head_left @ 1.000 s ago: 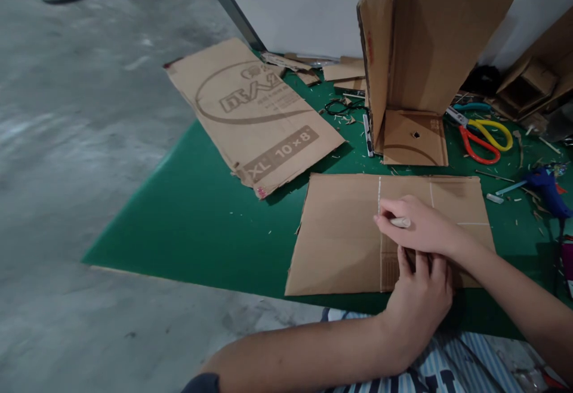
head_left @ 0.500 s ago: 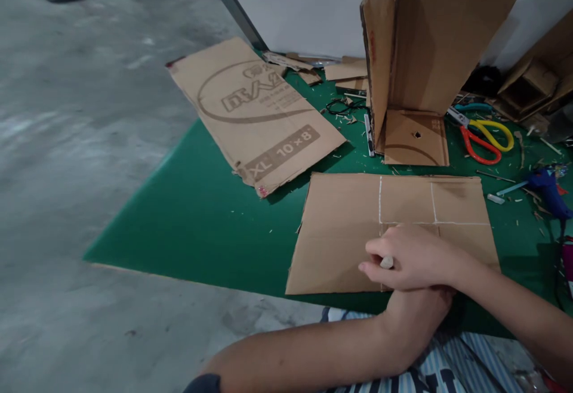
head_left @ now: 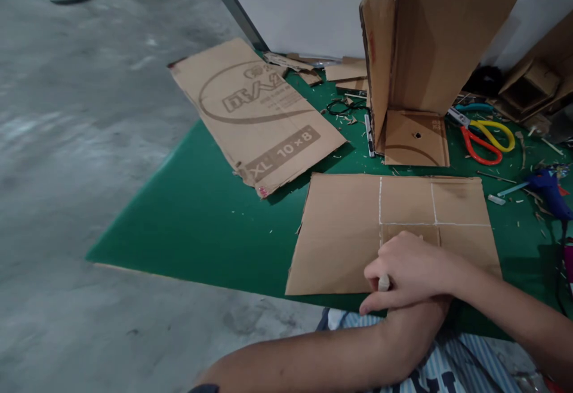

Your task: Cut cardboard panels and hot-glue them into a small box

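Brown cardboard sheet [head_left: 335, 232], white-lined: flat on green desk [head_left: 210, 220], long axis left to right. Right hand [head_left: 405, 268]: at sheet's near edge, clenched round pale marker [head_left: 384, 282]. Left hand [head_left: 421, 315]: beneath right, grasp hidden. Scissors [head_left: 481, 133]: beyond sheet, rightward.

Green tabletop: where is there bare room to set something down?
The widest bare patch of green tabletop, lightly specked, lies between the printed cardboard, the marked sheet and the tabletop's left corner. Crowded: right of the upright cardboard, with scissors, a glue gun and scraps.
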`<state>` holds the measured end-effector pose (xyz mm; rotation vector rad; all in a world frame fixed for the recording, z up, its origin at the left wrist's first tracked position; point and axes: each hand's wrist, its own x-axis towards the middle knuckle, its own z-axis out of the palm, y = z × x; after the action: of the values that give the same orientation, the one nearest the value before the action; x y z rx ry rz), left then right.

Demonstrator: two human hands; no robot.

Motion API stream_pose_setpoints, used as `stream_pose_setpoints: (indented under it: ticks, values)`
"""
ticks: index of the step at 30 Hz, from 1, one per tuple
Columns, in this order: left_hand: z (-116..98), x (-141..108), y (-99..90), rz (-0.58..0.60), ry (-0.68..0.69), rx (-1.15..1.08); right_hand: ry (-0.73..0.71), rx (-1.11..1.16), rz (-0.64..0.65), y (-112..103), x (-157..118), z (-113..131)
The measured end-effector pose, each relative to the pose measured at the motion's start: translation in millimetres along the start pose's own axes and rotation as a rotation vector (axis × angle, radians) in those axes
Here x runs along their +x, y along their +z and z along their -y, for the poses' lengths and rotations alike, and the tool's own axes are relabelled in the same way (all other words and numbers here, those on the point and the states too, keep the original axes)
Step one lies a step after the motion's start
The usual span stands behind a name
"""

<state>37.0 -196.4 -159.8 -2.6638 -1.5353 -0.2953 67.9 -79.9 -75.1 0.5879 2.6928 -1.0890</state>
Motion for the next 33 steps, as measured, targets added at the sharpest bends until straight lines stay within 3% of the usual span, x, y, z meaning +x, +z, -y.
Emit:
stream_pose_setpoints:
  ticks: [5,8,10,19,33]
  values:
    - [10.1,8.3,-25.5,0.108,0.029,0.107,0.014,0.292,-0.183,-10.6,-7.9,-9.8]
    - [17.3,16.4,-39.5,0.074,0.027,0.085,0.149,0.37,-0.352,-18.6,-6.7,-20.3]
    - [19.1,19.4,-42.1,0.035,-0.004,0.084,0.214,0.349,-0.391,-21.8,-3.3,-24.9]
    - [16.4,19.1,-35.8,-0.032,-0.036,0.081,0.276,0.25,-0.398,-24.7,6.4,-25.6]
    - [18.5,18.4,-40.0,0.056,0.012,0.07,0.229,0.203,-0.268,-18.4,5.7,-16.1]
